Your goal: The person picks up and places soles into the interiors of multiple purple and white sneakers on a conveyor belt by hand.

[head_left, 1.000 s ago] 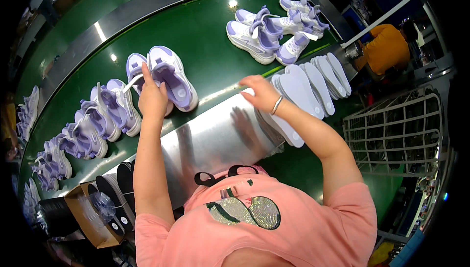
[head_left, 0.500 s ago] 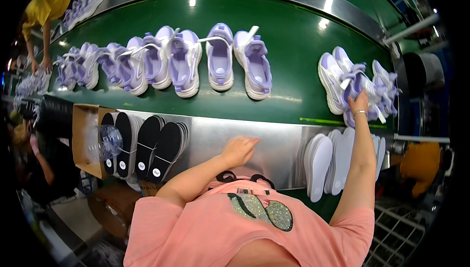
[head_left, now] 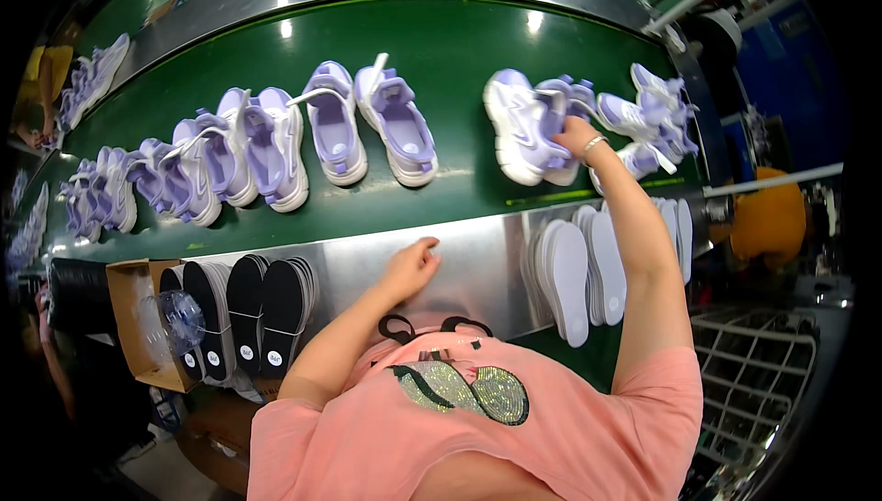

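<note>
My right hand [head_left: 581, 140], with a bracelet at the wrist, reaches across to a pair of white and lavender sneakers [head_left: 516, 124] on the green belt. Its fingers close on the collar of the nearer shoe, and the fingertips are partly hidden inside it. Just right of them several more lavender sneakers [head_left: 660, 106] lie bunched together. My left hand [head_left: 411, 271] hovers over the metal ledge [head_left: 367, 257], loosely curled with fingers apart, holding nothing. Beyond it, two sneakers stand side by side, toes away from me, a left one [head_left: 333, 124] and a right one [head_left: 397, 124], their tongues pulled up.
A row of lavender sneakers [head_left: 216, 156] runs leftward along the green belt [head_left: 450, 41]. Bundled black insoles [head_left: 287, 308] stand beside a cardboard box [head_left: 133, 317] at left. White insoles [head_left: 562, 271] line the ledge at right. Another person's arm [head_left: 46, 106] shows at far left.
The view has swung to the right. My right hand has drawn the sneakers left, a little apart from the bunch. My left hand's fingers have curled more.
</note>
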{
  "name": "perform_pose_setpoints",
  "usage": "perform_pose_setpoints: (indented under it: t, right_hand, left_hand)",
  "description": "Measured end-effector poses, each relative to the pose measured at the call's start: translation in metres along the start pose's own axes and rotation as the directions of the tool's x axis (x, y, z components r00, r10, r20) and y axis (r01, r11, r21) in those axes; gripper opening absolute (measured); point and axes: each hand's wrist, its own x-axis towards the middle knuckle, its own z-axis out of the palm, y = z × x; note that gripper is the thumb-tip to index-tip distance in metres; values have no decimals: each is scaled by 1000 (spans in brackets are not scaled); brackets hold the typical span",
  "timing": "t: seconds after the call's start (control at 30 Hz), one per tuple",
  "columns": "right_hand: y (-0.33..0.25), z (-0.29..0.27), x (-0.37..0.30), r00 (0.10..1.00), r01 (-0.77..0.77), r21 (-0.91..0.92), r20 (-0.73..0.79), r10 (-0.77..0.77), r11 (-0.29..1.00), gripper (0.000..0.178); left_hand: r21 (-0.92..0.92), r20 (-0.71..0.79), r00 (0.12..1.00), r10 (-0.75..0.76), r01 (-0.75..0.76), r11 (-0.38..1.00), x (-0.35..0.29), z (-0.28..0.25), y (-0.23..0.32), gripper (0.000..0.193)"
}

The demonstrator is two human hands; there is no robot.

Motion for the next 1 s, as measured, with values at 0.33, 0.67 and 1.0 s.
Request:
perform_pose_setpoints:
  t: [0.33,0.67,1.0]
  right_hand:
    - [-135,52,-203,988,132,-241,112,-108,961,31]
    - [-63,94,-280,844,347,89,-463,-270,934,24]
    - [1,118,-289,890,-253,-1,-393,233,967,32]
  left_hand:
    - [77,-347,902,256,-244,967,-5,-6,75,77]
    - [232,-317,756,573,-524,819,-13,9,64,44]
    - [-43,-340,922,188,-215,976,11,19,72,24]
